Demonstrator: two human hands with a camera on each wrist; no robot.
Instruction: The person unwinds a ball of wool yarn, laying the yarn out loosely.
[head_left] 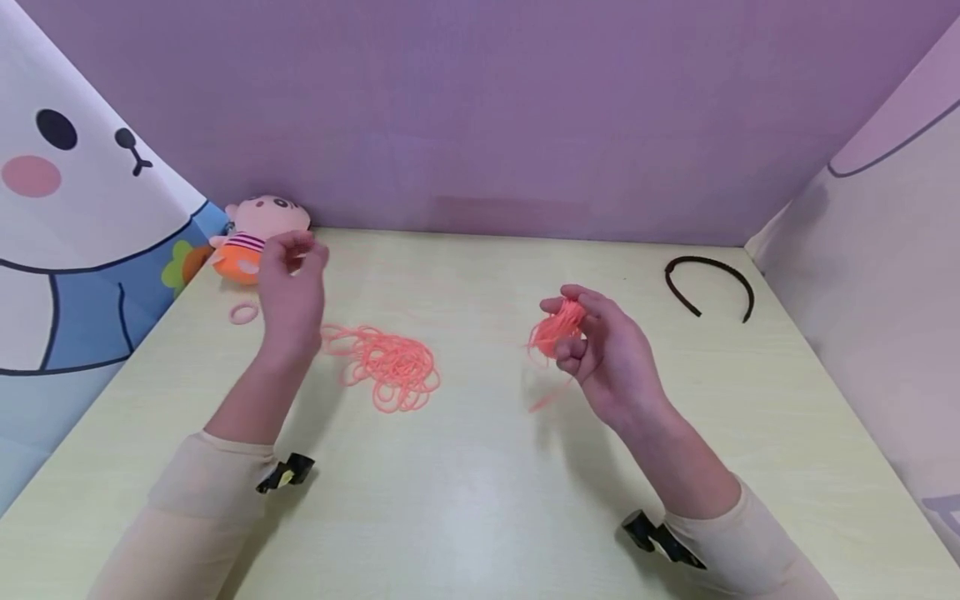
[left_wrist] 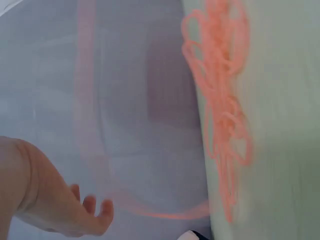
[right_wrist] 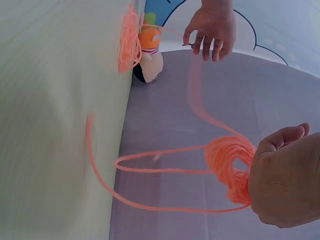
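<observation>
My right hand (head_left: 611, 358) holds a wound bundle of coral-orange cord (head_left: 558, 329) in its curled fingers. In the right wrist view, the coiled bundle (right_wrist: 227, 162) shows long loops and a loose end hanging out toward the table. My left hand (head_left: 292, 287) is raised at the left, thumb and fingertips close together. A blurred strand (right_wrist: 196, 92) runs from the bundle up to those fingertips, pinched there. Another strand (left_wrist: 170, 216) leads from the left hand's fingers toward the table. Between the hands, a loose tangled pile of the same cord (head_left: 393, 367) lies on the table.
Behind the left hand, a plush doll (head_left: 266, 218) with orange bottoms leans by the back wall. A pink ring (head_left: 243, 313) lies in front of it. At the back right sits a black headband (head_left: 708, 260). Purple and patterned panels (head_left: 495, 125) border the table (head_left: 465, 500).
</observation>
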